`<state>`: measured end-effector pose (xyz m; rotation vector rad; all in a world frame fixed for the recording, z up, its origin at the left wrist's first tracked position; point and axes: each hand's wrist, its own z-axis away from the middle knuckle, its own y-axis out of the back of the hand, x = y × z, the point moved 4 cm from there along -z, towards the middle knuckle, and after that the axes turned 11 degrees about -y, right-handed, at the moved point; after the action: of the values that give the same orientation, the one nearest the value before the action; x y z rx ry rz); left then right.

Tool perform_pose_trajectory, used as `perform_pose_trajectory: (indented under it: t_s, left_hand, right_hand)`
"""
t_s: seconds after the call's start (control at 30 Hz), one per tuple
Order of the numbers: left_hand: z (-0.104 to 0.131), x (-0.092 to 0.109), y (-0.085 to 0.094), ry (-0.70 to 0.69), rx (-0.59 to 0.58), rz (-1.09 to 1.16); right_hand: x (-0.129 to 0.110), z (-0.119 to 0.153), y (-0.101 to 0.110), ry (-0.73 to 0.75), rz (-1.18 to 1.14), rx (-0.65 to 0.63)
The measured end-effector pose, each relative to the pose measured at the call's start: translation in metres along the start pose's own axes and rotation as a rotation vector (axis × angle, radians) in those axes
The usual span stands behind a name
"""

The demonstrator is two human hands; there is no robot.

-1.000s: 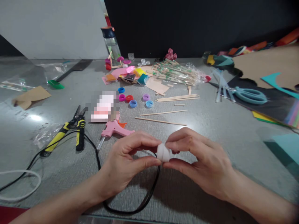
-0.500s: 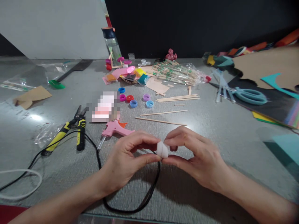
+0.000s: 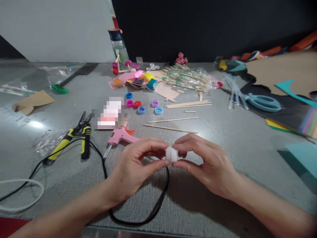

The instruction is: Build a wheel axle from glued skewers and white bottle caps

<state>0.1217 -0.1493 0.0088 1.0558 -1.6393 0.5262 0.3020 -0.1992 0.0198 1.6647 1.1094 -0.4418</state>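
Two small white caps (image 3: 171, 155) are pressed together face to face between my hands, above the grey table. My left hand (image 3: 138, 165) pinches the left cap between thumb and fingers. From the other side, my right hand (image 3: 208, 162) grips the right cap, with its thumb below and fingers above. A pink glue gun (image 3: 122, 136) lies just beyond my left hand, partly hidden by it. Its black cord (image 3: 160, 201) loops under my left forearm. Wooden sticks (image 3: 170, 128) lie beyond my fingertips.
Coloured bottle caps (image 3: 141, 110) lie mid-table. Yellow-black pliers (image 3: 85, 140) rest at the left, near a white cable (image 3: 42, 190). Blue scissors (image 3: 264, 102) and glue sticks (image 3: 235, 92) are at the right. Bagged sticks (image 3: 185, 77) and a bottle (image 3: 119, 48) stand or lie at the back.
The white caps have turned a little and moved slightly up in my fingers. Both hands have shifted slightly and still grip them.
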Motion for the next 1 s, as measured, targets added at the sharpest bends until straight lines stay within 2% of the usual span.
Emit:
perform_pose_trajectory:
  t_s: [0.9,1.0]
  left_hand:
    - [-0.001,0.007,0.004,-0.213,-0.074,-0.263]
    - [-0.004,0.006,0.003,-0.158,-0.103,-0.271]
  right_hand:
    - [0.005,-0.001,-0.004,-0.048,-0.072,-0.009]
    - [0.013,-0.004,-0.002,-0.189,-0.191,-0.008]
